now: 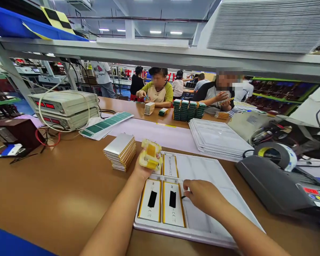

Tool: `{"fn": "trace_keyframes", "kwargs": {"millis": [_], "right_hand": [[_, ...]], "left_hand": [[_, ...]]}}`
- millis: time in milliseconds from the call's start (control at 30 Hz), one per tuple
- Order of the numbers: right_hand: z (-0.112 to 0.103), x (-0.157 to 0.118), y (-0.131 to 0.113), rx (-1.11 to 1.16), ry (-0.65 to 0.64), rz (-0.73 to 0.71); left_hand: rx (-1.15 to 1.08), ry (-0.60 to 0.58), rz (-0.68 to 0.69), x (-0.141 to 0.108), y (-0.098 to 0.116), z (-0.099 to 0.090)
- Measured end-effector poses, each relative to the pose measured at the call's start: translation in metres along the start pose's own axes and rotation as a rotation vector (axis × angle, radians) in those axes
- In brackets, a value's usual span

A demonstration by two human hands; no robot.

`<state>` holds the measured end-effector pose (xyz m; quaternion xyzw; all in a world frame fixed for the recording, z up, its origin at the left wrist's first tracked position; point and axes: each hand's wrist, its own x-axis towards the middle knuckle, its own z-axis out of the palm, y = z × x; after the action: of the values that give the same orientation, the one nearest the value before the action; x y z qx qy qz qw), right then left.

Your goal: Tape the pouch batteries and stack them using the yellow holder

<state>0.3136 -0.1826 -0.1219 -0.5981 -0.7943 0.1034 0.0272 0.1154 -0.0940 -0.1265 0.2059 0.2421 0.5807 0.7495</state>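
My left hand is closed around a cream-and-yellow blocky plastic piece, whose exact kind I cannot make out. Below it, a white tray holds several flat white battery packs with amber edges. Black strips lie across the two near packs, the left pack and the right pack. A far pack shows no strip; another beside it is partly hidden by my left hand. My right hand pinches a small black strip, just right of the near right pack.
A stack of silver battery packs stands left of the tray. White trays are piled behind it. A grey tape machine sits at right, stacked instruments at left. A shelf beam crosses overhead. Co-workers sit opposite.
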Motion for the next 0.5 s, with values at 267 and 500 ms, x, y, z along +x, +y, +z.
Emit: {"fn": "trace_keyframes", "kwargs": {"millis": [267,500], "right_hand": [[0.003,-0.006,0.002,-0.068,-0.048,0.068],[0.008,-0.005,-0.001,-0.058,-0.048,0.06]], "left_hand": [[-0.023,-0.046,0.002,0.002,-0.001,-0.004],[-0.059,0.015,-0.001,0.003,-0.001,-0.005]]}}
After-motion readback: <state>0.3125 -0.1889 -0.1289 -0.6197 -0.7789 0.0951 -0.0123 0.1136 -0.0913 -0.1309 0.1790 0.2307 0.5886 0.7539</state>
